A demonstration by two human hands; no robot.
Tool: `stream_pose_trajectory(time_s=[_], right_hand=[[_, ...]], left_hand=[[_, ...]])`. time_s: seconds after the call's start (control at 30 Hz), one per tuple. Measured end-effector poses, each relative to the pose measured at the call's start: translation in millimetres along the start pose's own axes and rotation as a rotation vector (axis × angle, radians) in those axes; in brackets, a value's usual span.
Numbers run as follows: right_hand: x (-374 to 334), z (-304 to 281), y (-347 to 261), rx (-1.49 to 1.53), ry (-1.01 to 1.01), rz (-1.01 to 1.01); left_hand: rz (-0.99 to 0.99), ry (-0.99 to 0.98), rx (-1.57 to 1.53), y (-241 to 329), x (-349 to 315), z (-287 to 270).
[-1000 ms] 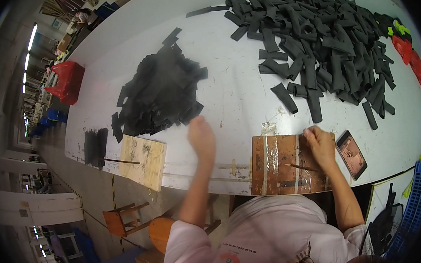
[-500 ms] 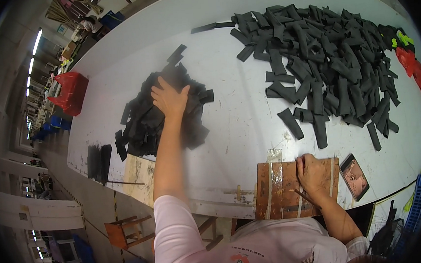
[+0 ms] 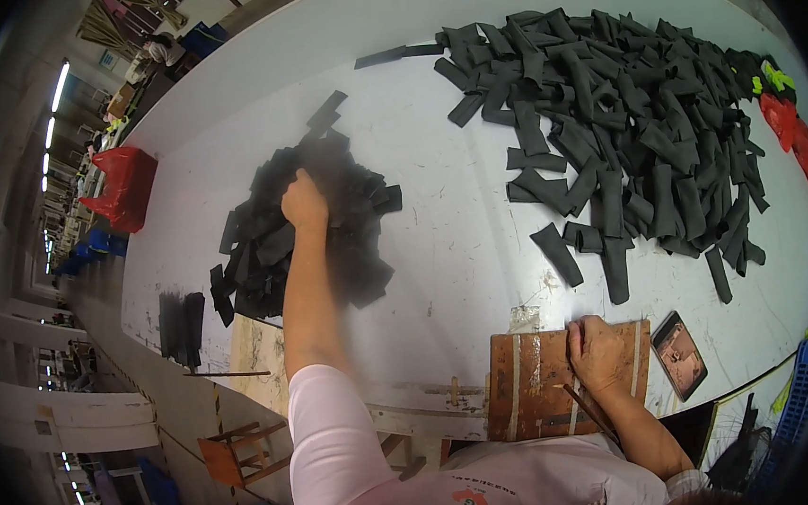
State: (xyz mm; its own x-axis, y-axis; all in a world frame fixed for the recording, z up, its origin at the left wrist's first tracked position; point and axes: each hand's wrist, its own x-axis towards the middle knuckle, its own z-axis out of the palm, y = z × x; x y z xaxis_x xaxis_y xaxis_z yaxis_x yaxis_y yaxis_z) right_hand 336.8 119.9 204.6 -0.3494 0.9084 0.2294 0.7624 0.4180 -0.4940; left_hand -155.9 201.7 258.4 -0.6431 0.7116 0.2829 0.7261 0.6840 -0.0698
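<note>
My left hand (image 3: 305, 201) reaches into a heap of dark grey fabric strips (image 3: 271, 249) on the left of the table. Its fingers are curled down against the strips, and whatever they pinch is hidden. Resting on a brown wooden board (image 3: 508, 387) at the table's near edge is my right hand (image 3: 599, 356), curled with the thumb towards the board's far edge. Its fingertips do not show what they hold. A thin brown stick (image 3: 583, 405) lies slanted across the board beside my right wrist.
A larger pile of folded dark strips (image 3: 661, 137) covers the far right. A phone (image 3: 680, 356) lies right of the board. Red bags (image 3: 124, 187) and a dark stack (image 3: 182, 327) sit at the left edge. A blue crate (image 3: 805, 401) stands at lower right.
My left hand has gone from spread fingers above the heap to curled fingers in it, moving slightly left and nearer. My right hand stays on the board.
</note>
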Motion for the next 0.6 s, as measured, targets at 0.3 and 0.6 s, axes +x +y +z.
stream_pose_trajectory(time_s=[0.3,0.6], right_hand=[[0,0,-1,0.027,0.024,-0.003],[0,2,1,0.014,0.014,0.000]], left_hand=[[0.008,-0.149,-0.067,11,1,-22],[0.102,-0.316,0.100,38,2,-10]])
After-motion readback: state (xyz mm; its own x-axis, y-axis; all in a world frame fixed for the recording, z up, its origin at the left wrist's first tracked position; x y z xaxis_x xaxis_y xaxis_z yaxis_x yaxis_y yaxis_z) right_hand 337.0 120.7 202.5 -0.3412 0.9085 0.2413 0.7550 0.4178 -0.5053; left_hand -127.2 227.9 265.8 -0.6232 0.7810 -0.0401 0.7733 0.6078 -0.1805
